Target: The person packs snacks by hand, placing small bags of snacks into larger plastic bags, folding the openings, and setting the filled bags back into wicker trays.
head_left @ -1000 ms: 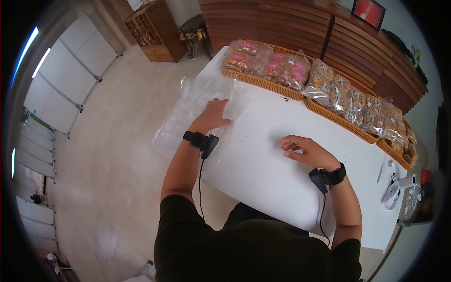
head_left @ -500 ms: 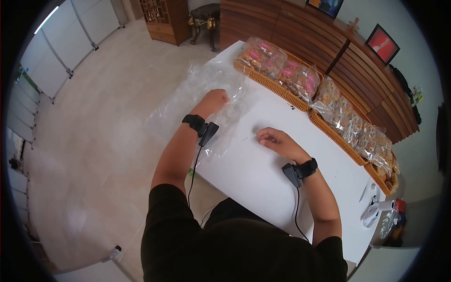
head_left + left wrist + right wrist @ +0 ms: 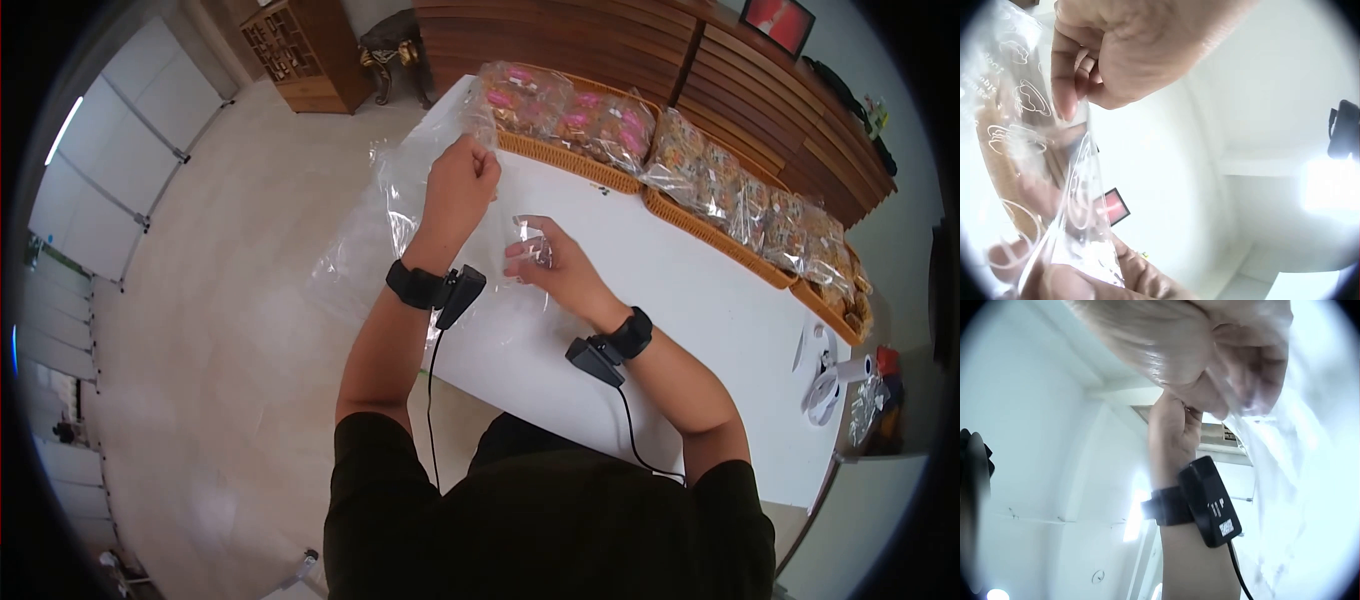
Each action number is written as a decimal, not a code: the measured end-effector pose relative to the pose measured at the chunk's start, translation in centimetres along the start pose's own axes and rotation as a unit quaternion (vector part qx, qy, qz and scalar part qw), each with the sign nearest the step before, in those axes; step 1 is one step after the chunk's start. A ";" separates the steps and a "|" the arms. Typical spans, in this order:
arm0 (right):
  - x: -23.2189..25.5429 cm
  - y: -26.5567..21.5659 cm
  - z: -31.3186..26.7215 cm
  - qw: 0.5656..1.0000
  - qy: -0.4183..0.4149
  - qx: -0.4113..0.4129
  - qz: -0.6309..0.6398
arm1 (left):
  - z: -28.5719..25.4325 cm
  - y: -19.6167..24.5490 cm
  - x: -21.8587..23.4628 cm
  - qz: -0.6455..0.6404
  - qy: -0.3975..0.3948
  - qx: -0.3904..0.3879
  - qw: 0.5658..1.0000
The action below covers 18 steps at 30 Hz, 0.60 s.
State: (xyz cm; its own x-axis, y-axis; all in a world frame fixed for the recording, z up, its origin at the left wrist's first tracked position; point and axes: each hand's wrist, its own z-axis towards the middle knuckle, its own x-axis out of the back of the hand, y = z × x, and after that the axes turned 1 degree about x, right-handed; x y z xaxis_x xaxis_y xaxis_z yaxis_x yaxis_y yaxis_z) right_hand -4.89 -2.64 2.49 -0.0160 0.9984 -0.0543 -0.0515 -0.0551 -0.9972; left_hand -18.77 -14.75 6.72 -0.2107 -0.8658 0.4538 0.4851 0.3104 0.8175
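Observation:
The left hand (image 3: 460,195) is raised at the table's left side and pinches the edge of a clear plastic bag (image 3: 403,225). In the left wrist view, the left hand (image 3: 1135,50) holds the bag (image 3: 1022,103), which bears white line drawings, between thumb and fingers. The right hand (image 3: 565,275) is lower and to the right, its curved fingers at the film. Film runs between its thumb and fingers in the right wrist view, where the right hand (image 3: 1210,356) grips the bag (image 3: 1291,469).
More clear plastic (image 3: 340,270) lies over the left edge of the white table (image 3: 640,310). Wicker baskets (image 3: 715,240) with packaged food (image 3: 680,155) line the far side. White rolls (image 3: 855,370) sit at the right end, and a wooden cabinet (image 3: 570,40) stands behind.
The left hand has gone from lying spread on the plastic to pinching the bag's edge and lifting it. The right hand has moved left and now holds the film too.

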 end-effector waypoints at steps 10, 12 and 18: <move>15.0 -2.9 -10.8 0.990 0.042 -0.103 -0.081 | -5.1 7.1 -5.6 0.067 -0.359 -0.220 0.905; 17.1 -2.5 -13.1 0.986 0.071 -0.105 -0.105 | -6.3 7.3 -7.9 0.114 -0.457 -0.220 0.854; 19.8 -2.8 -18.3 0.947 0.190 -0.200 -0.164 | -9.2 4.9 -13.5 0.304 -0.490 -0.229 0.784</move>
State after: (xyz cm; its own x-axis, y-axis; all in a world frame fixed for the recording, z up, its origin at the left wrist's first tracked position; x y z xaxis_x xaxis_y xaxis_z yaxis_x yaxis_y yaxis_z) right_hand 13.25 17.52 3.30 0.2996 0.8978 0.3228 0.3924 0.1925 -0.8994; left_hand -5.72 -5.14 1.32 -0.2653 0.1751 0.9481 0.9552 0.1815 0.2338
